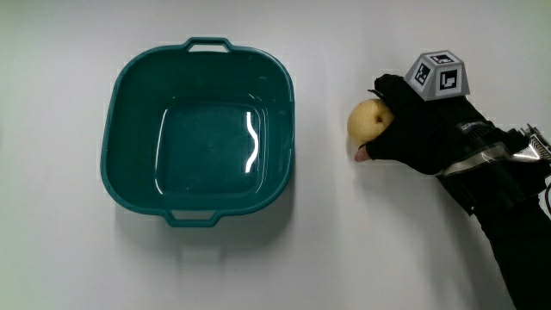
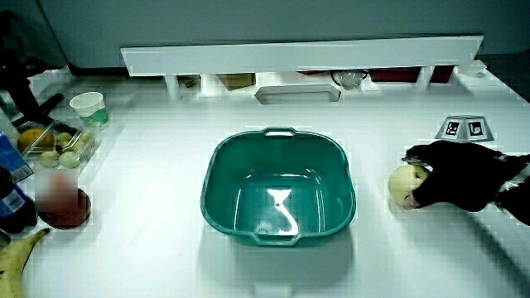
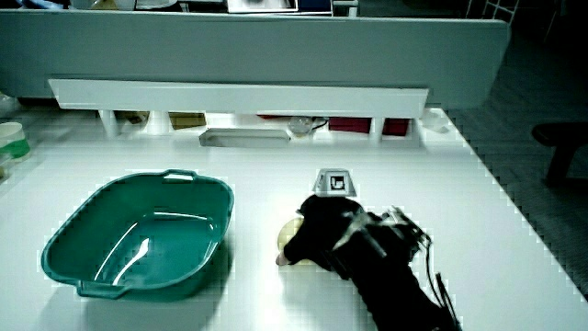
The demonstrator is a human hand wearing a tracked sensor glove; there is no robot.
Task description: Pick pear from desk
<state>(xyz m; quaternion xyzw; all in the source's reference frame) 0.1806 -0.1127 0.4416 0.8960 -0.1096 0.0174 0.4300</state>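
Note:
A pale yellow pear (image 1: 368, 120) lies on the white desk beside the teal basin (image 1: 116, 95). The gloved hand (image 1: 411, 129) is wrapped around the pear, fingers curled over it and the thumb under its near side. The patterned cube (image 1: 438, 76) sits on the back of the hand. In both side views the pear (image 2: 403, 184) (image 3: 288, 237) shows partly covered by the hand (image 2: 451, 178) (image 3: 323, 237), still resting on the table. The forearm (image 1: 508, 215) stretches from the hand toward the person.
The teal basin (image 2: 217, 165) (image 3: 64, 234) holds nothing. A grey tray (image 2: 296, 93) lies by the low partition (image 2: 298, 56). A cup (image 2: 88, 106), a box of fruit (image 2: 54, 142), a dark red bowl (image 2: 65, 207) and a banana (image 2: 15, 257) stand at the table's edge.

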